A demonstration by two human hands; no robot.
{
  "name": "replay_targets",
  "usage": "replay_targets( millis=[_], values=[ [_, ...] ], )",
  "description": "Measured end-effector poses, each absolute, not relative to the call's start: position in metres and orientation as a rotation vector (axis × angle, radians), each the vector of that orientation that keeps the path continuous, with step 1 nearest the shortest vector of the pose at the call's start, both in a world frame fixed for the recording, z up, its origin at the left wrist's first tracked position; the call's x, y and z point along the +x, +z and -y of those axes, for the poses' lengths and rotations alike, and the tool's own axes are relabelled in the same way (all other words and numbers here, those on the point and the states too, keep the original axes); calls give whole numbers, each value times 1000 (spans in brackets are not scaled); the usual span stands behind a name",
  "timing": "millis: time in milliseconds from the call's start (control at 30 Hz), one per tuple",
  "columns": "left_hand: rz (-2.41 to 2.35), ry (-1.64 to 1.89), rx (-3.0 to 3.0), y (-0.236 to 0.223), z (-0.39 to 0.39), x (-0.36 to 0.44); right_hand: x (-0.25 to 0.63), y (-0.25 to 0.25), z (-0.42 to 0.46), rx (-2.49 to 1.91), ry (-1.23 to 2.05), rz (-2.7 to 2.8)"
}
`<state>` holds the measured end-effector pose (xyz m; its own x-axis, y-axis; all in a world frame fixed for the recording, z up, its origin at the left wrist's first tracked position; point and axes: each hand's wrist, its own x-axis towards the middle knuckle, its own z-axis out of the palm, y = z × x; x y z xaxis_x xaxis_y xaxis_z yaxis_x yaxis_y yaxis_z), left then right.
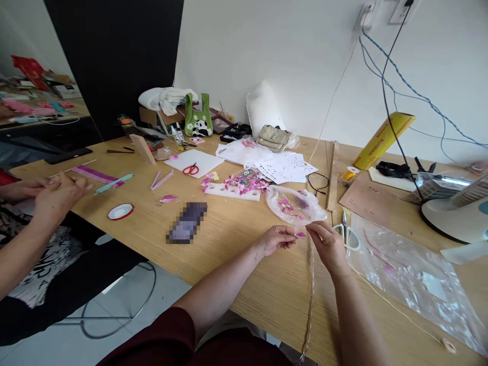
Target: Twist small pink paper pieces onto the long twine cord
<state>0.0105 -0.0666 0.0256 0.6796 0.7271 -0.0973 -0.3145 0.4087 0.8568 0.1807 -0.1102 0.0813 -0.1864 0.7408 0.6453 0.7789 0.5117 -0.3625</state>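
Note:
My left hand point(280, 240) pinches a small pink artificial flower point(300, 235) between thumb and fingertips, above the front part of the table. Just to its right, my right hand point(327, 247) is closed in a pinch; whatever sits between its fingertips is too fine to make out. A pale thread point(396, 304) runs from a small spool point(448, 346) towards my right wrist. Behind both hands lies a clear plastic bag point(276, 207) with loose pink petals point(285, 206) in it. White-handled scissors point(347, 237) rest beside my right hand.
Pink flower pieces point(244, 184) stand in a white foam strip point(232, 192). A blurred phone point(187, 223) and a red-rimmed lid point(120, 211) lie leftward. A co-worker's hands point(63, 195) are at far left. A twisted cord point(311, 295) hangs over the front edge. A fan point(453, 218) stands right.

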Motion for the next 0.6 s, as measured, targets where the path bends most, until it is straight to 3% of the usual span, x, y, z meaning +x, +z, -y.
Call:
replay_targets(
  millis=[367, 600],
  values=[
    [-447, 747, 925, 29, 71, 11, 183, 54, 100, -1521, 462, 1646],
    [-501, 883, 908, 26, 68, 13, 179, 57, 105, -1320, 791, 1455]
  ],
)
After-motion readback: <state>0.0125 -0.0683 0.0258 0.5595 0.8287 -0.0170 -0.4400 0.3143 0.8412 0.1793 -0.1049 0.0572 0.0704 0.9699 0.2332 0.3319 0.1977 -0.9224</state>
